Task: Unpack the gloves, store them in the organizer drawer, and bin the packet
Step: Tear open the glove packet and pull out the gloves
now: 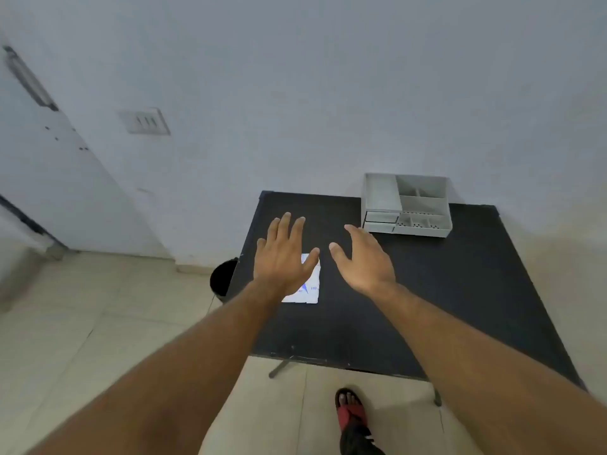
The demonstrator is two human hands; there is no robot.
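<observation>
My two bare arms reach over a black table (427, 290), hands spread and empty.

Left hand (282, 254) hovers over the white packet (307, 290); right hand (364, 257) beside it. I'd pinch an edge. Organizer (407, 205) waits far right.

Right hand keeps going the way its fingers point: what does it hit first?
Probably bare black table, then the wall. The right hand points up-left, passing left of the grey organizer. Depth is unclear.

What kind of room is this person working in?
Probably a plain, sparsely furnished indoor room, perhaps a spare room or small office. A bare painted wall with a switch plate, a tiled floor and a small black table with a grey organizer suggest it.
</observation>
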